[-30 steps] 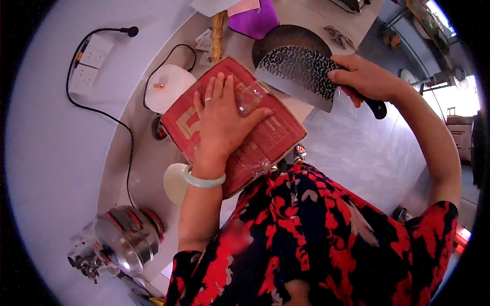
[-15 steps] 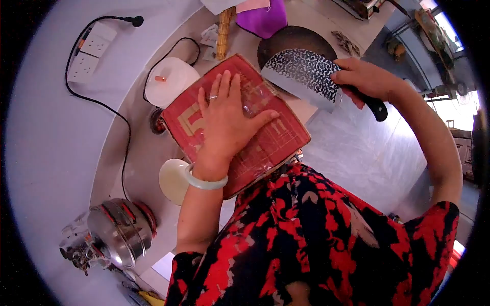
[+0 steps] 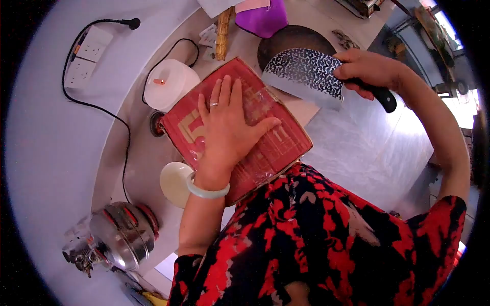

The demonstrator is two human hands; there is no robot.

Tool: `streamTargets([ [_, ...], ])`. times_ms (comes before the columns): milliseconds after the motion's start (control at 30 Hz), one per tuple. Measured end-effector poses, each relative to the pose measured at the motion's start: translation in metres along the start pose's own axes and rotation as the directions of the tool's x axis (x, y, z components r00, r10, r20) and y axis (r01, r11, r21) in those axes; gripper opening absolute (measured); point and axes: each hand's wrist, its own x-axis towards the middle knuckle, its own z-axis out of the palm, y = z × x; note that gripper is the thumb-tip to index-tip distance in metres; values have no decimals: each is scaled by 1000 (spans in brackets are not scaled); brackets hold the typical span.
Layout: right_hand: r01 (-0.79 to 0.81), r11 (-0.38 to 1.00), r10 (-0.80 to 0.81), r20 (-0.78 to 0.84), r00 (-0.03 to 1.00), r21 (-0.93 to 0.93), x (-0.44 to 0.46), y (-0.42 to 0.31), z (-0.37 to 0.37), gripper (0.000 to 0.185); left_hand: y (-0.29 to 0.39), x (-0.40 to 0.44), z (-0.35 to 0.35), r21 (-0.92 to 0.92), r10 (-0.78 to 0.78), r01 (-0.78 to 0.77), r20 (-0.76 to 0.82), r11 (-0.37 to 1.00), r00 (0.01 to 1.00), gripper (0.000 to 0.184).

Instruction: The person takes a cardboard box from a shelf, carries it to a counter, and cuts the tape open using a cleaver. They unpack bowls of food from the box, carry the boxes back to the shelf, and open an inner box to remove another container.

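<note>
A red cardboard box with gold print and clear tape lies tilted in front of my body. My left hand rests flat on its top, fingers spread, pressing on it without gripping. In my right hand is a cleaver, held by its black handle. Its broad blade carries a black and white pattern and is raised just off the box's far right edge, apart from it. Behind the blade sits a dark round pan, partly covered by it.
A white lidded container and a pale bowl stand left of the box. A steel pot is at lower left. A black cord hangs by the wall sockets. Purple cloth lies at the back.
My right hand and the cleaver have shifted slightly right, and the blade has turned a little. My left hand stays flat on the box.
</note>
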Motion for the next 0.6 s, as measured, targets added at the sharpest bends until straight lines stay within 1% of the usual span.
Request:
streamTargets([
  [100,3,984,-6,-14,1000,-175,4,-13,-8,19,-2,-1,1,1,6,-6,-7,1000,1000,100],
  [133,61,958,-60,14,998,-281,3,-20,-10,18,-2,-1,1,7,10,-10,-11,1000,1000,100],
  [233,62,890,-99,-57,993,-451,0,-43,-6,17,-2,0,1,22,10,-10,-1,1000,1000,100],
  [300,107,879,-107,25,994,-464,8,-40,-17,18,-1,1,0,21,2,-2,10,1000,1000,100],
  [367,57,928,-38,60,997,-369,11,-38,-22,18,-1,1,-1,5,-17,17,18,1000,1000,101],
  [400,45,966,-23,89,996,-254,15,-29,-24,18,0,1,-1,11,-13,13,24,1000,1000,100],
  [467,11,1000,-6,163,987,-28,27,-3,-31,19,2,1,-2,25,-21,20,30,999,999,100],
  [567,-42,989,-9,335,942,144,42,11,-43,18,6,3,-5,13,-23,23,44,1000,999,99],
  [600,-42,991,-9,375,927,128,48,12,-48,19,7,5,-7,14,-36,35,62,999,997,99],
])
